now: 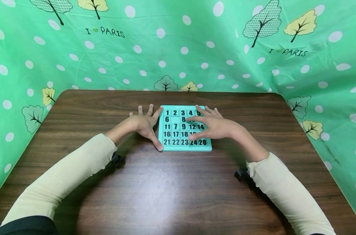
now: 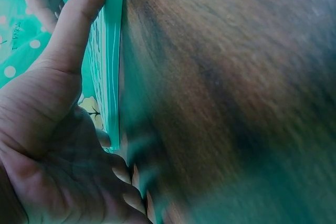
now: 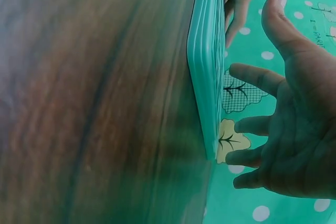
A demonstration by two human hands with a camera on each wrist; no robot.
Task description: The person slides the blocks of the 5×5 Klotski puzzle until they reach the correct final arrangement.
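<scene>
A turquoise number sliding puzzle [image 1: 185, 148] lies flat on the table, its black-numbered tiles facing up. One gap shows in its second row, between the 6 and the 8. Against the puzzle's left side is my left hand [image 1: 142, 124]; its thumb touches the near left corner and its index finger the far left corner, with the other fingers spread. My right hand [image 1: 217, 126] hovers over the right part of the tiles, fingers spread and holding nothing, hiding some numbers. In the right wrist view, a space separates that hand [image 3: 304, 119] from the board [image 3: 202, 72].
The dark wooden table [image 1: 154, 192] extends around the puzzle. Behind and beside it hangs a green dotted cloth [image 1: 172, 42] with tree prints. Both forearms wear pale sleeves [image 1: 75, 166], with a dark device [image 1: 117, 160] under the left wrist and another [image 1: 242, 175] under the right.
</scene>
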